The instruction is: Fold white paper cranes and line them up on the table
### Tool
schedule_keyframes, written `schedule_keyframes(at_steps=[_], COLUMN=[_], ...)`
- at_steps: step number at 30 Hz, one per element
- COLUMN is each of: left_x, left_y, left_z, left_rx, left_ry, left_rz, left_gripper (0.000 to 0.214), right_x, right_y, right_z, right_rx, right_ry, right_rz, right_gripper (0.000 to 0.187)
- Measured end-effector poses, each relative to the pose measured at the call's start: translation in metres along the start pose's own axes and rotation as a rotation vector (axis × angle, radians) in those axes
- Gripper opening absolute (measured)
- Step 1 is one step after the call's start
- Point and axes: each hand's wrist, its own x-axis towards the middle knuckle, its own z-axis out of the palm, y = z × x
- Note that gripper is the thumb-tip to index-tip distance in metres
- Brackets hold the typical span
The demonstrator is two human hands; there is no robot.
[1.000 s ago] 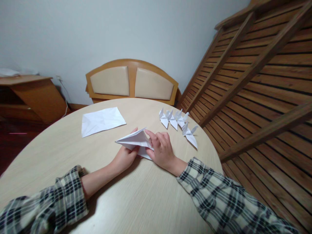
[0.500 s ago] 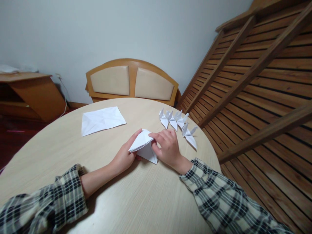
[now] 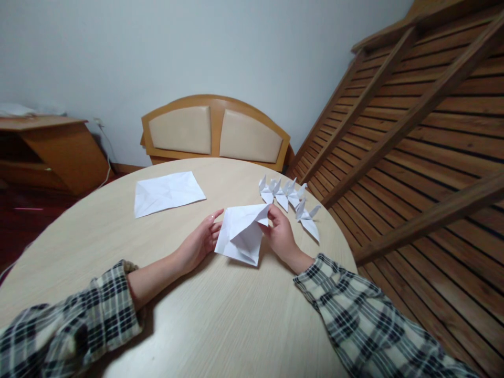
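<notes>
Over the table, a partly folded sheet of white paper (image 3: 241,239) is held up with a raised flap on its right side. My right hand (image 3: 281,231) pinches this flap's right corner between thumb and fingers. Just left of the paper is my left hand (image 3: 200,239), its thumb and fingers apart; whether the fingertips touch the paper's edge I cannot tell. Several folded white paper cranes (image 3: 282,199) stand beyond my right hand, one of them (image 3: 308,223) nearer and off to the right.
A flat stack or sheet of creased white paper (image 3: 169,193) lies at the back left of the round table (image 3: 220,325). Behind the table stands a headboard (image 3: 215,131). A slatted wooden frame (image 3: 413,131) leans on the right, and a wooden desk (image 3: 59,152) is at the far left.
The paper has been unfolded wider and its flap drawn to the right by my right hand. My left hand has loosened from the paper and moved slightly left.
</notes>
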Motion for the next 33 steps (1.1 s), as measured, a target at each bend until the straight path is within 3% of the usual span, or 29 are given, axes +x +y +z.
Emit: schedule_keyframes(at_steps=[5, 13, 21, 33], left_x=[0.002, 0.001, 0.003, 0.002], left_y=[0.008, 0.015, 0.011, 0.010], left_z=[0.003, 0.010, 0.004, 0.001], left_rx=[-0.009, 0.063, 0.078, 0.110], left_ry=[0.078, 0.178, 0.184, 0.154], left_rz=[-0.185, -0.283, -0.284, -0.279], left_gripper=[0.046, 0.040, 0.035, 0.030], right_x=[-0.004, -0.007, -0.008, -0.005], right_y=[0.003, 0.001, -0.009, 0.000], right_z=[0.006, 0.009, 0.005, 0.005], right_rx=[0.162, 0.062, -0.081, 0.036], right_ry=[-0.111, -0.130, -0.166, -0.165], right_rz=[0.066, 0.024, -0.030, 0.074], right_gripper=[0.012, 0.006, 0.008, 0.009])
